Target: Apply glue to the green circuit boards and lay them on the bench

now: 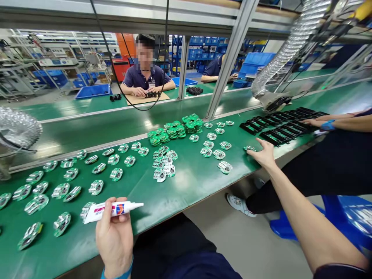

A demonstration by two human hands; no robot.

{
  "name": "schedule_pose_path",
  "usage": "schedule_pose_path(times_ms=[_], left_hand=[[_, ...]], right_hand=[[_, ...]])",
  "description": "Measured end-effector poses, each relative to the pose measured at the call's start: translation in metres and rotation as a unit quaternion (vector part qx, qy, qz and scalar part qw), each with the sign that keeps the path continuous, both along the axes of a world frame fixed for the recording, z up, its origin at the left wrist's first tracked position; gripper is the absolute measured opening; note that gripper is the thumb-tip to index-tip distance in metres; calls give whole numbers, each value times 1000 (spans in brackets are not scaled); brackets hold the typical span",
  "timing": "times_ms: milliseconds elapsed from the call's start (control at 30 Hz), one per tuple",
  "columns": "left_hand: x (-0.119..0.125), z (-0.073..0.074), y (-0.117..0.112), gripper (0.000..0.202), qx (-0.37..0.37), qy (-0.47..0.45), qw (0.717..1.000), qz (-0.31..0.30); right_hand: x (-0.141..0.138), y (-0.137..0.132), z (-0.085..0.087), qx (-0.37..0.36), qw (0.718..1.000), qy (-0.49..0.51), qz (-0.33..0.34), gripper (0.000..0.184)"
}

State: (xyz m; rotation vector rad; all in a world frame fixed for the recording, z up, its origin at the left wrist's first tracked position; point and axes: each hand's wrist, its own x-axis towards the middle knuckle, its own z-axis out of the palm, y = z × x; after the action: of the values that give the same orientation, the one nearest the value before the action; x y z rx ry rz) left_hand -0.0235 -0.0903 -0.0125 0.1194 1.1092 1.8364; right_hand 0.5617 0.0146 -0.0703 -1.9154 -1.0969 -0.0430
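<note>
In my left hand (114, 232), at the lower left, is a white glue tube (109, 210) with red and blue print, its narrow nozzle pointing right. Thumb and fingers close around the tube above the near edge of the green table. My right hand (264, 154) reaches far out to the right. A small round green circuit board (249, 148) sits at its thumb and fingertips, seemingly gripped by the edge. Left of that hand, loose circuit boards (225, 167) lie spread on the table. Many more boards (95, 187) are laid out around the tube.
Stacked green boards (171, 130) stand at mid-table, with overlapping boards (164, 162) before them. Black trays (279, 126) lie at right, near another person's hand (315, 122). A metal post (229, 62) and silver duct (290, 46) rise behind. A co-worker (145, 79) sits opposite.
</note>
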Motion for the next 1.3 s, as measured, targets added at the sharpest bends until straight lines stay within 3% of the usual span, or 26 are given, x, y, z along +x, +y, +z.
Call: schedule_pose_path(times_ms=[167, 267, 367, 433, 467, 533, 567, 633, 700, 867, 1033, 1300], left_hand=[[-2, -3, -4, 19, 18, 3, 1000, 1], [-3, -6, -6, 23, 26, 4, 1000, -6], [-1, -8, -7, 27, 29, 1, 1000, -8], [2, -9, -6, 31, 34, 1, 999, -10], [4, -9, -5, 34, 38, 2, 999, -14], [7, -8, -6, 42, 40, 8, 999, -24], [8, -7, -7, 47, 39, 12, 999, -30], [8, -6, -11, 56, 37, 19, 998, -37], [6, -5, -17, 63, 39, 25, 998, -36], [-2, -7, -27, 61, 39, 29, 998, -29], [-1, -9, -26, 61, 35, 31, 998, -29], [6, -10, -19, 55, 33, 48, 998, -27]], right_hand=[[-15, -6, 14, 24, 999, -18, 11, 50], [-42, -15, 27, 74, 996, -53, 17, 43], [-98, -24, 43, 113, 985, -107, 78, 43], [-154, -28, 56, 99, 968, -139, 183, 40], [-184, -28, 62, 80, 948, -157, 265, 37], [-245, -25, 75, 9, 847, -203, 492, 50], [-272, -21, 80, -8, 803, -213, 557, 57], [-313, -8, 87, -44, 741, -222, 632, 71], [-337, 6, 89, -87, 710, -224, 661, 82], [-351, 33, 80, -183, 691, -241, 656, 84], [-354, 34, 73, -164, 682, -215, 680, 74], [-356, -7, 59, -107, 732, -169, 652, 71]])
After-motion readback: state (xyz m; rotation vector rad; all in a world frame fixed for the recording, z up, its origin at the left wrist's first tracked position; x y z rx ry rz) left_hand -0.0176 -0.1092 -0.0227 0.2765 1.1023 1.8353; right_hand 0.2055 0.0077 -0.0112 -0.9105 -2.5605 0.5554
